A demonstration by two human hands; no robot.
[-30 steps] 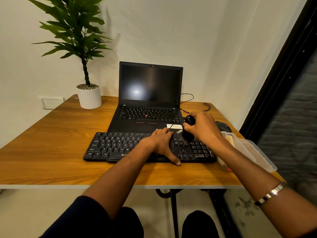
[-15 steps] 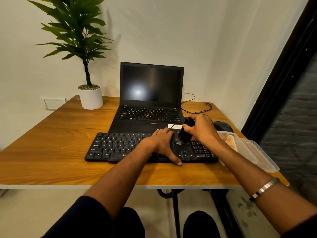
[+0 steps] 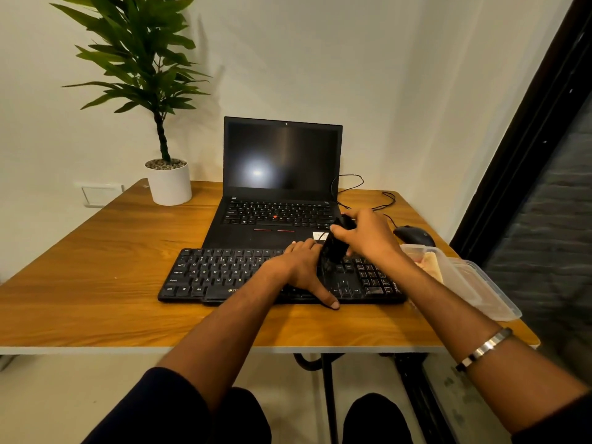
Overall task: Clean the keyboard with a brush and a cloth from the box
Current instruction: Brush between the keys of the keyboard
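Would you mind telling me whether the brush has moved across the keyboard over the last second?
Yes. The brush has shifted left along the keyboard, toward the left hand.

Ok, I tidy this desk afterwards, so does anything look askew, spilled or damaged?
Nothing looks spilled or damaged. The only oddity: the plastic box sits at the table's right edge and seems to overhang it. The right hand grips the brush over the keyboard; the left hand rests on it.
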